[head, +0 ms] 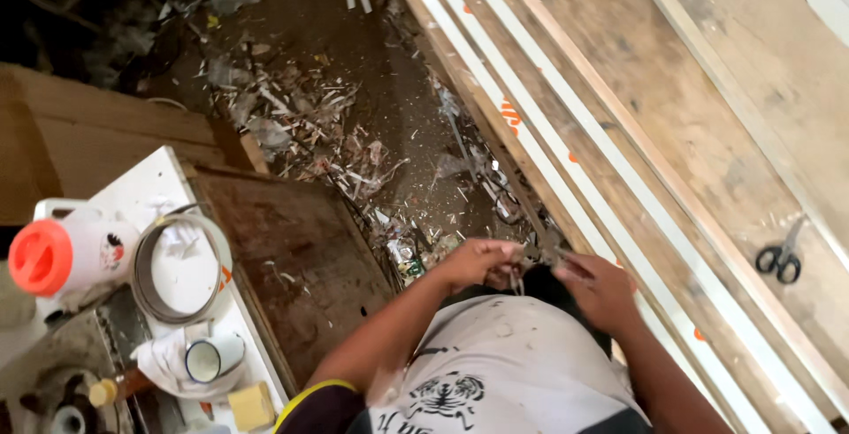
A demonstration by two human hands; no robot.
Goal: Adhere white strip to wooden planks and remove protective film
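While both hands work close together | left hand (478,261) closed on a small unclear piece | right hand (600,288) gripping a dark tool (550,253) | risk: tool slips, nicks fingers, judged from cramped hold at table (672,124) edge.

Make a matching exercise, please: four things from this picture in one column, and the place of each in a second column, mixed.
Things:
1. scissors
2. jug with orange lid
3. small white cup
4. scraps and shavings

Places:
A. on the floor between the benches
B. far left, on the white surface
C. on the wooden workbench, at the right
D. lower left, lying on a white cloth

Pairs: 1-C, 2-B, 3-D, 4-A
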